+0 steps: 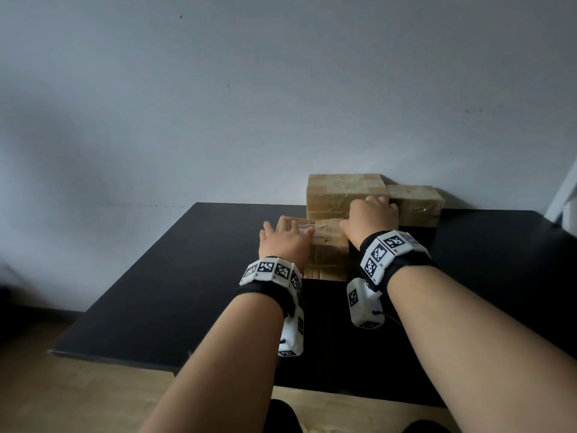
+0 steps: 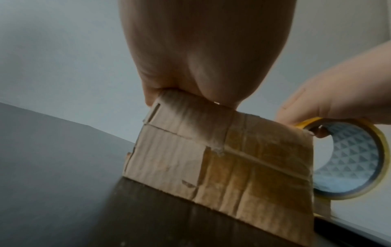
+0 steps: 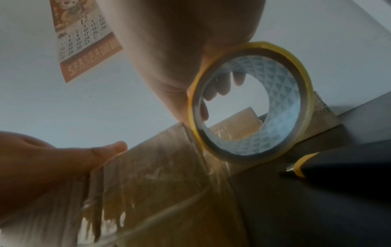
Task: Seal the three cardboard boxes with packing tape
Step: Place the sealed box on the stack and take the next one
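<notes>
Three cardboard boxes stand on the black table point(image 1: 175, 276). The small near box point(image 1: 329, 254) has a taller taped box point(image 1: 343, 195) behind it and another taped box point(image 1: 415, 204) at the back right. My left hand point(image 1: 285, 237) lies flat on the near box's top point(image 2: 222, 158), fingers straight, pressing down. My right hand point(image 1: 373, 218) grips a roll of clear packing tape point(image 3: 249, 100) with fingers through its core. It holds the roll point(image 2: 357, 158) against the near box's right top edge. In the head view the roll is hidden by the hand.
A black-handled cutter with a yellow band point(image 3: 300, 167) lies on the table right of the near box. The wall point(image 1: 281, 89) stands close behind the boxes, with a calendar point(image 3: 84, 38) hanging on it. The floor point(image 1: 78, 395) shows below the table's front edge.
</notes>
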